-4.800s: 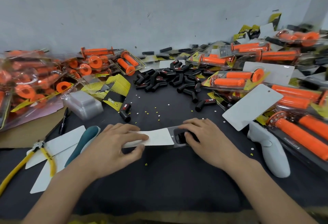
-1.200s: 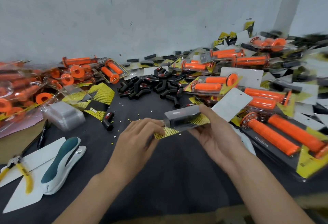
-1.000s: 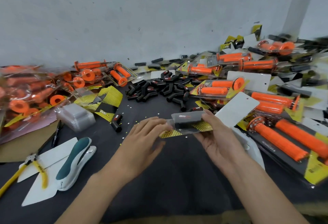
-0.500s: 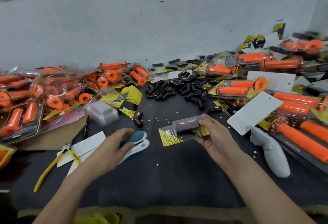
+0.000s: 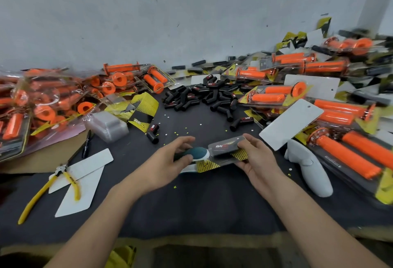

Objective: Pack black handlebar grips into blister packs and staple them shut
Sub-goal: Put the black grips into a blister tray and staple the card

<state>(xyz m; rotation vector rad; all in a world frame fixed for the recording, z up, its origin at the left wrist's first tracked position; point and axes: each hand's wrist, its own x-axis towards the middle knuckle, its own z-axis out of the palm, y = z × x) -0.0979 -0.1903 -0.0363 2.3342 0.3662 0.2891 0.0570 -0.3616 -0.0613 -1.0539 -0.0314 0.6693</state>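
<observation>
My right hand (image 5: 258, 161) grips a clear blister pack (image 5: 225, 146) holding a black grip, backed by a yellow dotted card (image 5: 207, 165), just above the dark table mat (image 5: 202, 204). In my left hand (image 5: 170, 162) is the teal-and-white stapler (image 5: 196, 153), its nose at the pack's left end over the card. Loose black grips (image 5: 204, 97) lie piled at the centre back. A single black grip (image 5: 152, 132) lies apart, left of centre.
Packed orange grips (image 5: 49, 102) are heaped at the left, and more orange packs (image 5: 348, 150) at the right. Empty clear blisters (image 5: 108, 126), white cards (image 5: 85, 174), yellow pliers (image 5: 51, 191) and a black pen (image 5: 86, 143) lie left. A white backing card (image 5: 291, 126) and a grey handheld device (image 5: 308, 167) lie right.
My left hand let go of the pack, reached left, picked up the stapler and brought it to the pack's left end. My right hand kept hold of the pack.
</observation>
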